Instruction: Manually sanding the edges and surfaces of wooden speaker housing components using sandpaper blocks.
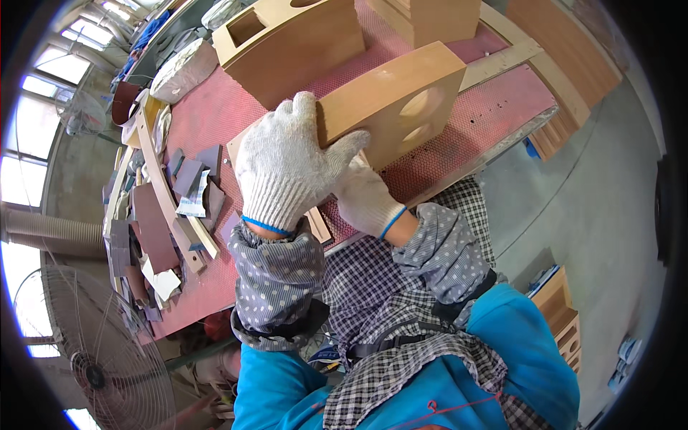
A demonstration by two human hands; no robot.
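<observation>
Wooden block (387,100) with two rounded openings in its side, up on the table (502,107), near the edge facing the wearer. Left hand (283,165), white knit glove, grasping the block's near end, thumb on the front side. Right hand (367,199), same glove type, just beside it at that end; fingers mostly hidden, can't tell if gripping.

Table covered in red, mesh-textured sheet, pale wood edging at the far right. Beyond the block: a larger wooden piece (294,54) with openings in its top, plus another wooden piece (433,21) at the top edge. Left part of table cluttered: brown and grey abrasive-looking sheets (154,226), a long wooden strip (165,186) across them, a torn white scrap (163,281), a white wrapped bundle (185,72) farther back.

Room: workshop look. Bright windows (54,93) on the left, ribbed duct (54,233) below, big wire-caged fan (93,373) lower left. Grey floor (573,201) on the right, wooden parts (560,312) standing on it.
</observation>
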